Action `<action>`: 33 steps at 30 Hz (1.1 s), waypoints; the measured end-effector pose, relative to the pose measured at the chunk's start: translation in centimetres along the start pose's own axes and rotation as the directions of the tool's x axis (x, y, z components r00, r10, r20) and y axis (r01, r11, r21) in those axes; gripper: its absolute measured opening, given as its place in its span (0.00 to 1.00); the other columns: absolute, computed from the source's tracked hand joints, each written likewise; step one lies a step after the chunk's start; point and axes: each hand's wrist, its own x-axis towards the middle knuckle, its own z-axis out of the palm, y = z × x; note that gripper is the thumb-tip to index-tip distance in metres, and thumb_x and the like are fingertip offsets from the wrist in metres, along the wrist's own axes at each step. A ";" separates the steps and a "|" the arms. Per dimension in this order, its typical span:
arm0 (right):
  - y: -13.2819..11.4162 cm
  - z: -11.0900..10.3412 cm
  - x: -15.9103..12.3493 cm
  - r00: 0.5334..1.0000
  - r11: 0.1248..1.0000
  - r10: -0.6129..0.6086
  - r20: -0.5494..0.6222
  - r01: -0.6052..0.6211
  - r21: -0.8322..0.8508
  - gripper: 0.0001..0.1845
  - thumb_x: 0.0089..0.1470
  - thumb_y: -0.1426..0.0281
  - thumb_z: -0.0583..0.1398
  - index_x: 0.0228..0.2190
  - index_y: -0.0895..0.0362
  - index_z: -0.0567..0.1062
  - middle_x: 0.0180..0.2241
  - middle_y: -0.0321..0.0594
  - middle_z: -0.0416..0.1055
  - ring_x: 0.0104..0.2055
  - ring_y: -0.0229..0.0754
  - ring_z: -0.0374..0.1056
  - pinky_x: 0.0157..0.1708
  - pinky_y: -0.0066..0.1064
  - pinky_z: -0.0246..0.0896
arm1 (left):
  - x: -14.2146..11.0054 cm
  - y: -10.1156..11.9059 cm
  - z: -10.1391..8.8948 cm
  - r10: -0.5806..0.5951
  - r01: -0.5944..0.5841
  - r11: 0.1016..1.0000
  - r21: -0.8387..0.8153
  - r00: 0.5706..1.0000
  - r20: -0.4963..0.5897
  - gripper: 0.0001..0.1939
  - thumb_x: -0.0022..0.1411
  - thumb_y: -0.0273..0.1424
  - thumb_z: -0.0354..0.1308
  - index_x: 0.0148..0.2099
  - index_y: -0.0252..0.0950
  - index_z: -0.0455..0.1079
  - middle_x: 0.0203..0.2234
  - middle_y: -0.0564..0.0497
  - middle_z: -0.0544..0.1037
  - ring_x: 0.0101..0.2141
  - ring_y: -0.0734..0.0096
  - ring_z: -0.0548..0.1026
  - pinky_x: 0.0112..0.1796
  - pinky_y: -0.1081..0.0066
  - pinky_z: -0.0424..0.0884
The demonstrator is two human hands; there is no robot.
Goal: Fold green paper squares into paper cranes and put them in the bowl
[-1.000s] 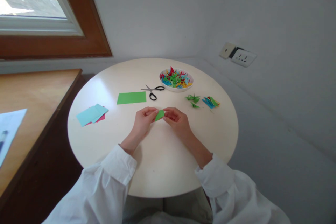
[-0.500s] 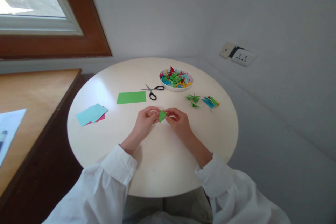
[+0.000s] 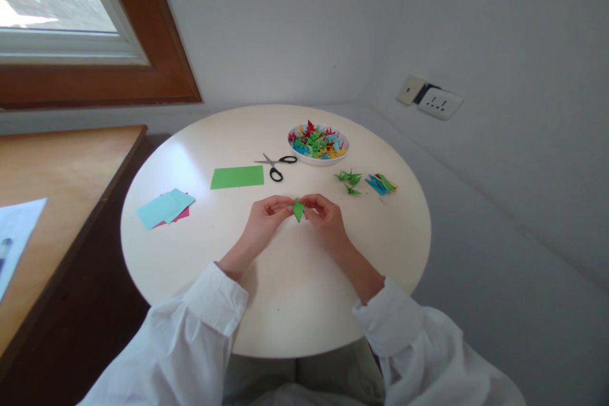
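A small folded piece of green paper is held just above the round white table, its pointed end downward. My left hand pinches its left side between thumb and fingers. On the other side, my right hand grips the right edge the same way. Fingertips hide part of the upper folds. Beyond my hands lie black-handled scissors, blades spread and pointing left. A flat green paper sheet rests left of them. Several folded green paper cranes sit beyond my right hand.
A white bowl full of colourful paper cranes stands at the back. Folded paper strips lie at the right. Light blue paper sheets overlap red ones on the left. A wooden desk adjoins the left side; a wall socket is at right.
The folded green paper has turned in my fingers, from slanting to pointing straight down, and has shifted slightly right. Both hands keep their hold.
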 end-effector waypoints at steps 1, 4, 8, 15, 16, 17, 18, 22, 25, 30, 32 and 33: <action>0.0 0.0 0.0 1.000 1.000 -0.003 0.000 0.003 -0.004 0.08 0.39 0.71 0.56 0.27 0.56 0.73 0.27 0.36 0.71 0.31 0.38 0.67 0.32 0.30 0.62 | 0.0 0.1 0.0 0.002 -0.002 1.000 0.003 1.000 -0.001 0.09 0.45 0.31 0.63 0.32 0.33 0.74 0.28 0.48 0.78 0.30 0.69 0.74 0.34 0.71 0.68; 0.1 0.0 0.0 1.000 1.000 -0.011 -0.001 0.011 -0.014 0.09 0.40 0.71 0.55 0.27 0.56 0.73 0.27 0.36 0.71 0.31 0.38 0.67 0.32 0.31 0.63 | 0.0 0.2 0.1 0.003 -0.003 1.000 -0.002 1.000 -0.007 0.10 0.45 0.32 0.63 0.31 0.33 0.74 0.28 0.48 0.78 0.30 0.69 0.74 0.34 0.71 0.68; 0.1 0.0 0.0 1.000 1.000 -0.008 0.000 0.008 -0.004 0.08 0.40 0.70 0.56 0.27 0.56 0.73 0.26 0.36 0.72 0.30 0.38 0.67 0.31 0.30 0.63 | 0.0 0.1 0.1 -0.001 0.001 1.000 -0.019 1.000 -0.010 0.10 0.44 0.33 0.64 0.30 0.32 0.75 0.27 0.48 0.78 0.29 0.70 0.73 0.34 0.71 0.68; 0.1 0.0 0.0 1.000 1.000 0.005 0.016 -0.005 0.003 0.07 0.41 0.68 0.59 0.27 0.57 0.74 0.28 0.39 0.74 0.31 0.39 0.69 0.32 0.31 0.65 | 0.1 -0.2 0.0 0.012 -0.012 0.999 -0.051 1.000 -0.013 0.13 0.46 0.37 0.63 0.30 0.32 0.74 0.25 0.49 0.77 0.29 0.69 0.73 0.36 0.68 0.69; 0.1 0.0 0.0 1.000 1.000 0.006 0.012 -0.006 0.000 0.07 0.41 0.67 0.59 0.26 0.57 0.74 0.28 0.39 0.74 0.31 0.39 0.69 0.32 0.31 0.65 | 0.1 -0.1 0.1 0.015 -0.016 0.999 -0.047 1.000 -0.014 0.13 0.46 0.38 0.63 0.30 0.32 0.73 0.24 0.49 0.76 0.29 0.69 0.73 0.36 0.68 0.69; 0.1 0.0 0.0 1.000 1.000 0.008 0.006 -0.008 -0.004 0.07 0.41 0.67 0.60 0.26 0.57 0.74 0.28 0.39 0.74 0.31 0.40 0.69 0.32 0.31 0.65 | 0.0 0.0 0.1 0.021 -0.021 0.999 -0.040 1.000 -0.017 0.13 0.47 0.39 0.63 0.29 0.33 0.73 0.24 0.50 0.76 0.29 0.69 0.73 0.36 0.68 0.69; 0.1 0.0 0.0 1.000 1.000 0.008 0.001 -0.008 -0.009 0.08 0.42 0.66 0.60 0.26 0.57 0.75 0.28 0.39 0.75 0.31 0.40 0.70 0.32 0.32 0.65 | 0.0 0.2 0.2 0.028 -0.029 0.999 -0.027 0.999 -0.021 0.13 0.47 0.39 0.62 0.29 0.33 0.73 0.24 0.50 0.76 0.29 0.69 0.73 0.35 0.69 0.69; 0.2 0.0 -0.1 1.000 1.000 -0.003 -0.013 0.003 -0.026 0.08 0.42 0.65 0.61 0.25 0.57 0.75 0.27 0.39 0.75 0.30 0.40 0.70 0.32 0.32 0.65 | -0.1 0.5 0.3 0.070 -0.068 0.996 0.057 0.997 -0.039 0.13 0.48 0.40 0.61 0.28 0.33 0.72 0.23 0.50 0.76 0.28 0.69 0.73 0.33 0.70 0.68; 0.2 0.0 -0.1 1.000 1.000 -0.015 -0.017 0.015 -0.028 0.08 0.43 0.64 0.61 0.25 0.57 0.75 0.27 0.39 0.75 0.30 0.41 0.70 0.32 0.32 0.65 | -0.1 0.6 0.3 0.084 -0.079 0.991 0.104 0.995 -0.048 0.12 0.48 0.39 0.62 0.28 0.33 0.72 0.24 0.50 0.77 0.27 0.70 0.72 0.30 0.71 0.67; 0.2 0.1 -0.1 0.999 0.999 -0.014 -0.028 0.014 -0.033 0.08 0.43 0.65 0.61 0.26 0.57 0.75 0.28 0.40 0.74 0.30 0.41 0.69 0.32 0.32 0.65 | -0.1 0.5 0.3 0.083 -0.074 0.991 0.115 0.994 -0.071 0.11 0.46 0.36 0.62 0.29 0.33 0.71 0.24 0.50 0.76 0.25 0.72 0.71 0.28 0.72 0.65; 0.2 0.2 -0.1 0.999 1.000 -0.013 -0.035 0.012 -0.019 0.08 0.42 0.65 0.61 0.26 0.57 0.74 0.27 0.40 0.74 0.30 0.40 0.69 0.32 0.32 0.65 | -0.1 0.4 0.3 0.084 -0.074 0.990 0.122 0.994 -0.075 0.10 0.47 0.36 0.62 0.28 0.33 0.71 0.23 0.50 0.76 0.25 0.72 0.71 0.27 0.73 0.65; 0.2 0.2 -0.1 0.999 1.000 -0.010 -0.039 0.010 -0.002 0.08 0.42 0.65 0.62 0.26 0.57 0.74 0.27 0.40 0.74 0.30 0.40 0.69 0.32 0.32 0.65 | -0.1 0.4 0.3 0.085 -0.075 0.989 0.126 0.993 -0.078 0.10 0.47 0.36 0.62 0.28 0.33 0.71 0.23 0.51 0.76 0.25 0.72 0.71 0.27 0.73 0.65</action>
